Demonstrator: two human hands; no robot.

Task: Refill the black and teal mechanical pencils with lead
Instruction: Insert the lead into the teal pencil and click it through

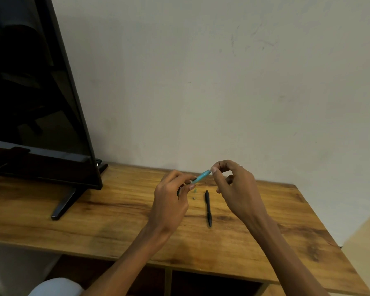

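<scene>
My left hand (171, 199) grips the teal mechanical pencil (201, 176) by its lower part, with the pencil slanting up to the right above the table. At the pencil's upper end, the thumb and forefinger of my right hand (235, 186) pinch together; whatever they hold is too small to make out. The black mechanical pencil (208, 208) lies flat on the wooden table (115, 218), between my two hands, pointing towards me. Two tiny parts (194, 194) rest on the wood just left of the black pencil's far end.
A black television (30, 92) stands at the left on a slanted foot (64, 205). A plain wall rises right behind the table. The table's right edge runs diagonally at the right, and open shelf compartments (212, 283) show below its front edge.
</scene>
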